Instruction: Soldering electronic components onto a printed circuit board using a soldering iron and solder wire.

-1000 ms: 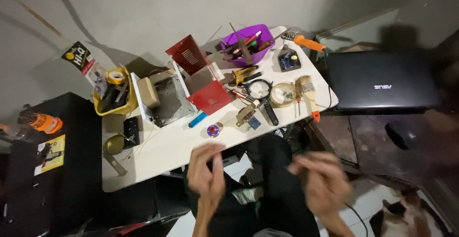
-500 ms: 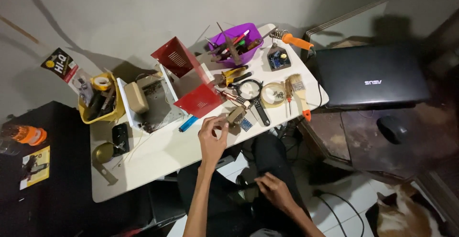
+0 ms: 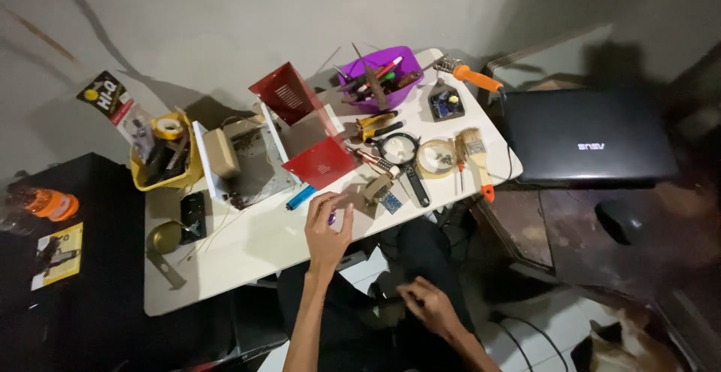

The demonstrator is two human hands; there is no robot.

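Purple tub (image 3: 379, 79) of tools at table's (image 3: 248, 256) far edge, yellow bin (image 3: 167, 163) with tape left, paintbrush (image 3: 476, 154) right, closed black laptop (image 3: 586, 135) beside table, orange-capped bottle (image 3: 41, 205) far left

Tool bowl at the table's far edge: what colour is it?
Purple; the bowl shows best in the head view, tools sticking out of it.

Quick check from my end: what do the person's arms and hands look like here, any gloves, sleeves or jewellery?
Both are bare. The left hand and its forearm carry no glove, sleeve, watch or ring that can be seen. The right hand is likewise ungloved, its forearm uncovered to the frame edge. Lighting is dim low down, so small rings there could go unseen.
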